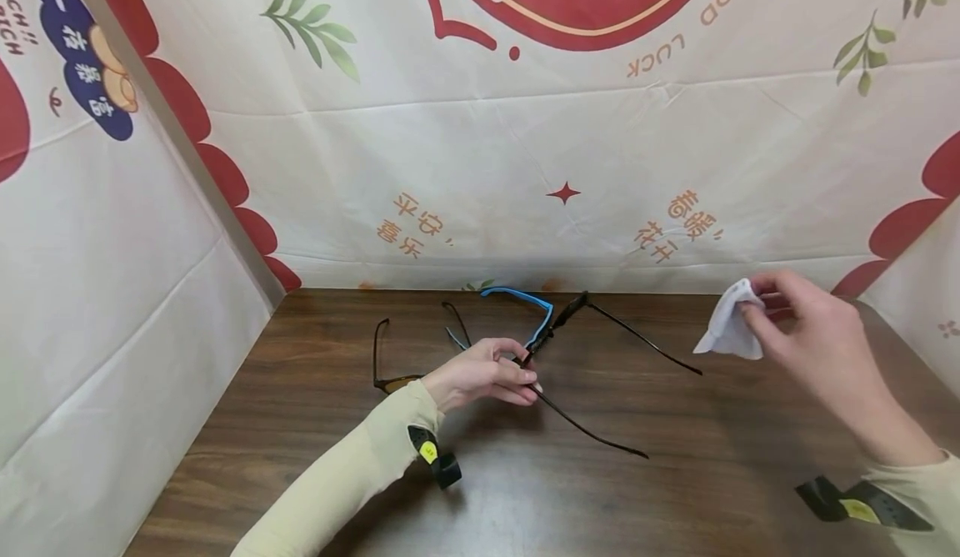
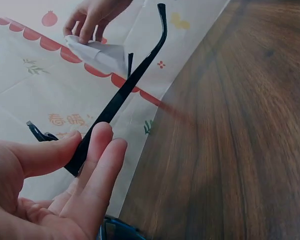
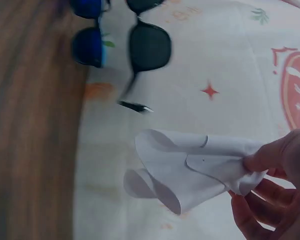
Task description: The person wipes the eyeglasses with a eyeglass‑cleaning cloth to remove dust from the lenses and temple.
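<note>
My left hand (image 1: pixel 487 372) pinches a pair of black sunglasses (image 1: pixel 572 310) near one hinge, above the table. Both temples are unfolded and point right. In the left wrist view, thumb and fingers grip the root of one black temple (image 2: pixel 122 95). The dark lenses (image 3: pixel 150 47) show in the right wrist view. Off to the right, my right hand (image 1: pixel 813 340) pinches a crumpled white cloth (image 1: pixel 729 323) between thumb and fingers, apart from the sunglasses. Behind the left hand lie blue-framed sunglasses (image 1: pixel 517 293), partly hidden. Brown-lensed glasses (image 1: pixel 396 383) are half covered by the left wrist.
A dark wooden table (image 1: pixel 300 424) lies under both hands. White printed fabric (image 1: pixel 480 165) rises at its back edge, with another fabric panel (image 1: pixel 112 290) along the left side. Each wrist wears a small black camera (image 1: pixel 447 469).
</note>
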A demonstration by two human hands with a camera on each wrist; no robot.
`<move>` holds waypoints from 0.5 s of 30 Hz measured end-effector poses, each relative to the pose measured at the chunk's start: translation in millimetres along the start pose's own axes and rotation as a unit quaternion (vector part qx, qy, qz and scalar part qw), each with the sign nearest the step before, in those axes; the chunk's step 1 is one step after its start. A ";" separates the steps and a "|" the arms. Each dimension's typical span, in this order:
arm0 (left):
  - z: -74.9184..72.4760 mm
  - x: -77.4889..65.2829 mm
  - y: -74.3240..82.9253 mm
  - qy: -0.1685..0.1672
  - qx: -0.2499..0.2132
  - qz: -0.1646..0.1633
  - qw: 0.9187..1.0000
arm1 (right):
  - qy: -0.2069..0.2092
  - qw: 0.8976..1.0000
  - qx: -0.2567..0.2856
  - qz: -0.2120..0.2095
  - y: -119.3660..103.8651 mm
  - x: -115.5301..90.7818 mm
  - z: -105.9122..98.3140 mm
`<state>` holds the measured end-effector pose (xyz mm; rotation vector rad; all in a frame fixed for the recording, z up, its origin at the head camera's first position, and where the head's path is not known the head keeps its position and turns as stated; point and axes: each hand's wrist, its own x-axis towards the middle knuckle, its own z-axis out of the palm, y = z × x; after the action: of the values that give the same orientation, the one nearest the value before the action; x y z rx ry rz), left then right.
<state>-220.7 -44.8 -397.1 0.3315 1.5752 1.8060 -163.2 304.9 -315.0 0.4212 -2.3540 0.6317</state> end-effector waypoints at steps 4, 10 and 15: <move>-1.6 -2.1 3.9 0.003 -0.001 0.005 1.000 | -0.035 0.999 0.003 -0.036 -0.3 -6.9 15.4; 1.8 -1.9 5.3 -0.027 0.008 0.004 1.000 | -0.085 0.995 0.044 -0.039 -4.7 -14.1 41.9; 3.9 -4.5 5.5 -0.052 0.019 -0.008 0.998 | -0.117 0.989 0.080 -0.041 -3.5 -10.1 56.2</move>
<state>-216.9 -44.8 -389.9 0.4219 1.5373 1.7210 -183.0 273.1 -358.2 0.6940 -2.4997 0.7699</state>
